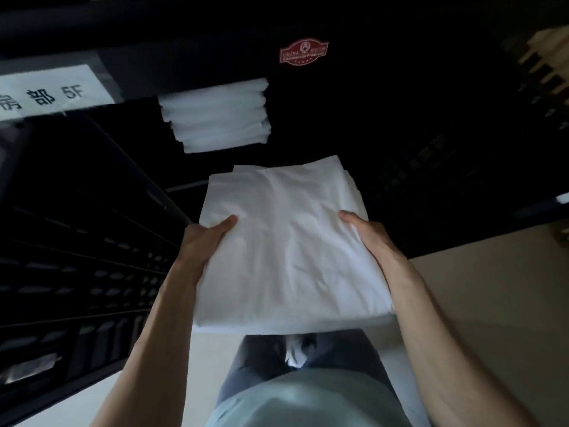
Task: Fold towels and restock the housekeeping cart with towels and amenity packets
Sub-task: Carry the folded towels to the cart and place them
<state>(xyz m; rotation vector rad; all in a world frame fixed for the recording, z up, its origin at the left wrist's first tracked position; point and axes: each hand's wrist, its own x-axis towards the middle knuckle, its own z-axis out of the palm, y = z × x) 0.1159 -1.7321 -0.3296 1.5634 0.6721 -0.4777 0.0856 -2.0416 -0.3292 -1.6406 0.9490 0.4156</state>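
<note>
Pale floor (480, 291) below; room dim. Black housekeeping cart (400, 134) fills the upper view, with a red badge (304, 51) and a white paper label (52, 90). A stack of folded white towels (217, 115) sits inside it. Nearer, a folded white linen bundle (286, 251), creased and layered, is held level before the cart. Left hand (203, 238) and right hand (369, 232) grip its opposite sides, thumbs on top.

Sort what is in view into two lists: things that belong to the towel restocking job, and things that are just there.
Part of the job:
- folded white towel, held at its sides by the left hand and right hand
- stack of folded towels on the cart shelf
- black housekeeping cart

Just there:
- white paper label
- red badge
- pale floor
</note>
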